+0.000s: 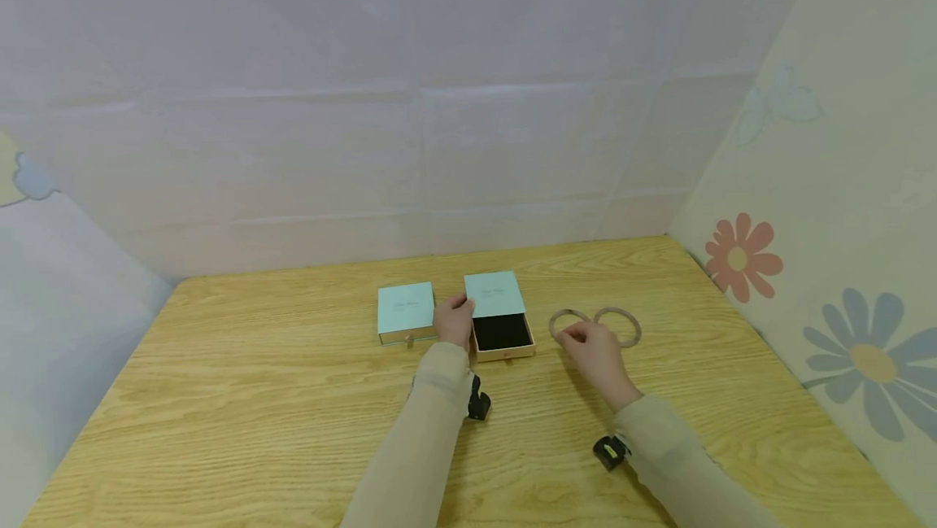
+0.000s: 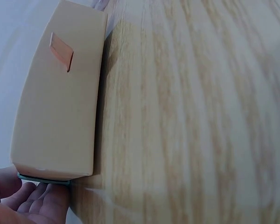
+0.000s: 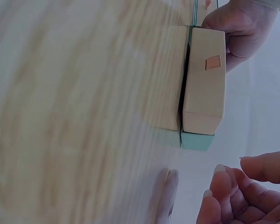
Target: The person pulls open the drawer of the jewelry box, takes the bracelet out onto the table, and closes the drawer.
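A pale-blue box (image 1: 494,293) stands with its cream drawer (image 1: 505,355) pulled partway out, showing a black inside. My left hand (image 1: 452,320) grips the left side of this box, the thumb over its top edge and the fingers against its side. Right of the box, two brownish bangles lie on the table: a left bangle (image 1: 552,320) and a right bangle (image 1: 638,330). Over the near edge of the left one is my right hand (image 1: 593,353); in the right wrist view its fingers are loosely curved, thumb apart, with nothing between them and a bangle (image 3: 167,196) beside them.
A second pale-blue box (image 1: 405,306), its drawer pushed in, stands just left of my left hand. Both sit on a wood-grain table (image 1: 256,398). A pale wall covering (image 1: 329,154) rises behind the table, with a flower-printed one (image 1: 871,268) on the right.
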`<state>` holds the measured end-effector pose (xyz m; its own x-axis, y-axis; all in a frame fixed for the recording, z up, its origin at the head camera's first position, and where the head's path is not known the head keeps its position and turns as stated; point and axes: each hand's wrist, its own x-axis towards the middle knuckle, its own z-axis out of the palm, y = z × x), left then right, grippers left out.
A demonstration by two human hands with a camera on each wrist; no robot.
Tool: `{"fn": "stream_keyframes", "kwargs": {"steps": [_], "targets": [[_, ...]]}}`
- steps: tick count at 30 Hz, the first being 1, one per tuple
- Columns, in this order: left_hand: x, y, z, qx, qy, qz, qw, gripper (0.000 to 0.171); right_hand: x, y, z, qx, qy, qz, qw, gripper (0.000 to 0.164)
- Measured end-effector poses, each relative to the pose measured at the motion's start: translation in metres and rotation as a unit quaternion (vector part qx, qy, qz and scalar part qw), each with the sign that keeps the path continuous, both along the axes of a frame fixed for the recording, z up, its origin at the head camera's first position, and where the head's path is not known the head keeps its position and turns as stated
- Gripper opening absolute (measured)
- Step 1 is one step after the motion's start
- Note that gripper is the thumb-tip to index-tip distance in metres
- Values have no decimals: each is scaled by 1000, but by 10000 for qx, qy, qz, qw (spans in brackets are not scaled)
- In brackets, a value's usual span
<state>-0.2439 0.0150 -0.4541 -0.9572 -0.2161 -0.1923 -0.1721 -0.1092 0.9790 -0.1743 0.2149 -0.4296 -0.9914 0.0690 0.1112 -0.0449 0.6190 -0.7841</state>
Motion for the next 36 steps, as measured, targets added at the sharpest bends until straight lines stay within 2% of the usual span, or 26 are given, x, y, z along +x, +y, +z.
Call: {"fn": "stream_keyframes", "kwargs": {"steps": [18, 32, 36], "targets": [[2, 0, 0, 62, 89, 13, 9999, 35, 0, -8, -2, -162, -72, 115, 9998, 17], [4, 0, 4, -37, 72, 4, 10000, 35, -1, -14, -4, -178, 162, 197, 9995, 14], [5, 0, 6, -46, 64, 17, 10000, 35, 0, -15, -4, -201, 93, 207, 9995, 14]]}}
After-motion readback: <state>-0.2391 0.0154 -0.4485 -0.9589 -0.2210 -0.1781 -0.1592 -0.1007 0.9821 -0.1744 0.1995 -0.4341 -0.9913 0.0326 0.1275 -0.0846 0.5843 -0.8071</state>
